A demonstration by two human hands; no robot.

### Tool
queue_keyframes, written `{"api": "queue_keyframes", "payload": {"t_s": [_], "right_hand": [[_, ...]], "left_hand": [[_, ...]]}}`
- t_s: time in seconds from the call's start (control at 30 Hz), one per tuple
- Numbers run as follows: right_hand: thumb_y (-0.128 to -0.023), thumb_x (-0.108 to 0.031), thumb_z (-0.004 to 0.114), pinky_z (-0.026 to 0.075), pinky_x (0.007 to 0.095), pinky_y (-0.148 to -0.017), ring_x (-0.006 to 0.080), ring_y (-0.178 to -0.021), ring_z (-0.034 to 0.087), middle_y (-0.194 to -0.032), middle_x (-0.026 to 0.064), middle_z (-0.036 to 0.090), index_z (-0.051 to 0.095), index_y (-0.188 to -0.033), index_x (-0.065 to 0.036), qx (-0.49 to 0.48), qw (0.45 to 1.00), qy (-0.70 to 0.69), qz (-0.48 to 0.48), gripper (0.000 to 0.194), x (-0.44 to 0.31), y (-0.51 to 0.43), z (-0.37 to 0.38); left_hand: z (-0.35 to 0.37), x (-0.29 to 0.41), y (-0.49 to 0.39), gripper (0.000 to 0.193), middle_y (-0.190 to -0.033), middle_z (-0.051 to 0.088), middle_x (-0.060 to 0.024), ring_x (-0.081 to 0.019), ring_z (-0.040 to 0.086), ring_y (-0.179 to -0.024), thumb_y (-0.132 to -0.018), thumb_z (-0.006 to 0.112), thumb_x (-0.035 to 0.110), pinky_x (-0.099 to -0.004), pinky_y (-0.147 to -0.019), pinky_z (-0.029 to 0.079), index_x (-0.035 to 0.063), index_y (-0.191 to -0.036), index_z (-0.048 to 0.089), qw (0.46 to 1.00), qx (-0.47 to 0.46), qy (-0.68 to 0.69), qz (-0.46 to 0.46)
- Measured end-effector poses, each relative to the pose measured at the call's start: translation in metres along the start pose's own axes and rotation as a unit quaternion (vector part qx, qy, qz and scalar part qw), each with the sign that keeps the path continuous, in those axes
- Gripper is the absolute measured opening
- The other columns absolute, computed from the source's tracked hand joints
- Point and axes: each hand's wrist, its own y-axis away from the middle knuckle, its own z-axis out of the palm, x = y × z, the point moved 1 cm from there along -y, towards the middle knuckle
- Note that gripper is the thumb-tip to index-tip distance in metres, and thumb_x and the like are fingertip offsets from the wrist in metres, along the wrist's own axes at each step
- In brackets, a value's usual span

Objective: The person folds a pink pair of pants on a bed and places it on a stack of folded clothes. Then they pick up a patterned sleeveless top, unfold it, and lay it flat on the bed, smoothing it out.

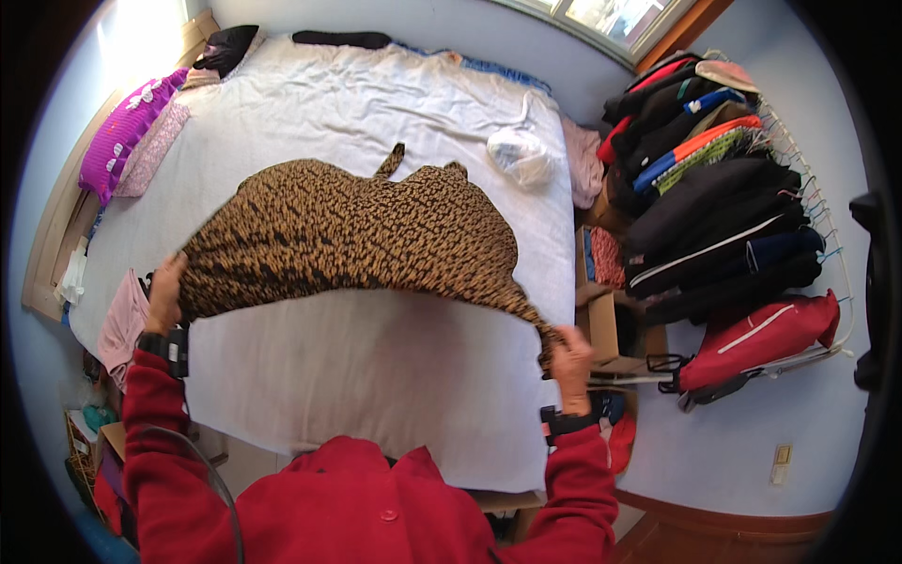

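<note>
A brown and black patterned cloth, perhaps a garment, [352, 233] is stretched between my two hands over a bed with a white sheet [310, 366]. My left hand [167, 292] grips its left edge, where the fabric is spread wide. On the other side, my right hand [572, 366] holds a narrow, bunched end. The cloth billows away from me, and a thin strip of the same fabric sticks out at its far edge. Whether the middle touches the sheet, I cannot tell.
A clear plastic bag [521, 158] lies on the bed's right side. Purple pillow [130, 134] and black pillow [227, 49] are at the left. Pink cloth [125, 321] lies near my left hand. At the right stand a loaded clothes rack [821, 190] and a cardboard box [602, 324].
</note>
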Motion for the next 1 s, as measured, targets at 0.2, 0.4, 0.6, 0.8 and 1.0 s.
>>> {"api": "queue_keyframes", "payload": {"t_s": [0.2,0.4,0.6,0.8,1.0], "right_hand": [[-0.080,-0.012,0.060,0.052,0.0425,-0.060,0.0329,-0.067,0.063,-0.076,0.0118,0.063,0.062,-0.091,-0.012,-0.148,0.979,0.140,-0.006,0.011,0.060,0.161,0.124],[-0.084,-0.010,0.056,0.051,0.0416,-0.052,0.0315,-0.059,0.062,-0.068,0.0089,0.059,0.062,-0.089,-0.014,-0.217,0.958,0.183,-0.049,0.010,0.061,0.224,0.130],[-0.086,-0.018,0.058,0.051,0.0451,-0.061,0.0347,-0.069,0.063,-0.079,0.0126,0.064,0.063,-0.101,-0.010,-0.337,0.937,0.093,0.007,0.018,0.043,0.251,0.131],[-0.090,-0.039,0.056,0.049,0.0463,-0.074,0.0365,-0.087,0.063,-0.090,0.0155,0.066,0.066,-0.091,-0.008,-0.421,0.900,-0.073,0.090,0.032,0.045,0.243,0.146],[-0.087,-0.012,0.058,0.051,0.0339,-0.068,0.0252,-0.073,0.065,-0.083,0.0132,0.068,0.066,-0.095,-0.003,-0.074,0.929,-0.136,0.337,0.014,0.110,0.183,0.173]], "left_hand": [[-0.095,-0.199,0.035,0.028,-0.083,0.062,-0.0014,-0.0103,0.052,-0.076,-0.092,0.057,0.020,-0.0284,-0.068,0.043,-0.0045,-0.103,0.064,0.931,0.051,-0.341,-0.118],[-0.162,-0.263,0.079,0.025,-0.082,0.065,-0.0147,-0.0229,0.058,-0.075,-0.087,0.058,0.016,-0.0379,-0.070,0.045,-0.0070,-0.097,0.063,0.900,0.088,-0.411,-0.115],[-0.198,-0.281,0.101,0.022,-0.085,0.066,-0.0225,-0.0379,0.063,-0.081,-0.083,0.058,0.012,-0.0438,-0.071,0.047,-0.0064,-0.093,0.065,0.809,0.085,-0.557,-0.169],[-0.112,-0.277,0.097,0.043,-0.107,0.059,-0.0303,-0.0457,0.054,-0.105,-0.079,0.066,0.019,-0.0482,-0.090,0.046,-0.0029,-0.115,0.056,0.695,0.097,-0.684,-0.199],[0.108,-0.243,0.064,0.081,-0.142,0.038,-0.0260,-0.0408,0.034,-0.132,-0.071,0.079,0.025,-0.0431,-0.111,0.029,-0.0028,-0.136,0.039,0.756,-0.104,-0.643,0.060]]}}
